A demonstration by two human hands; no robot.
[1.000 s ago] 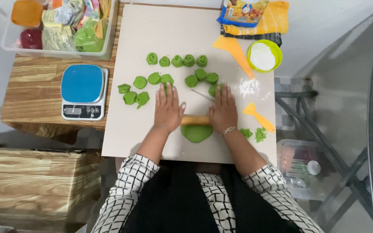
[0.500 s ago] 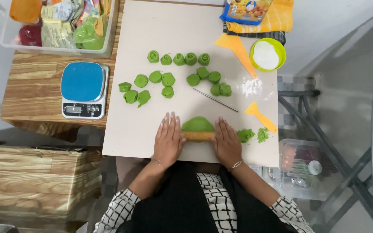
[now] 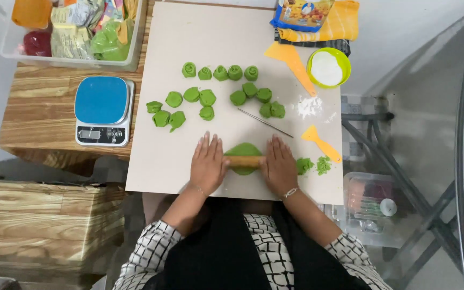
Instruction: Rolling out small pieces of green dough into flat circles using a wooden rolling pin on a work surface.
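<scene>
Pressing flat palms on a wooden rolling pin, the left hand and right hand lay open, fingers straight and together, one over each end. Between them showed a flattened oval of green dough (smooth, matte), under the pin near the front edge of the pale board, just beside both hands.

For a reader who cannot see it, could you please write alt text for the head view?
Left hand and right hand press a wooden rolling pin over flattened green dough on a board, green dough balls beyond.
</scene>
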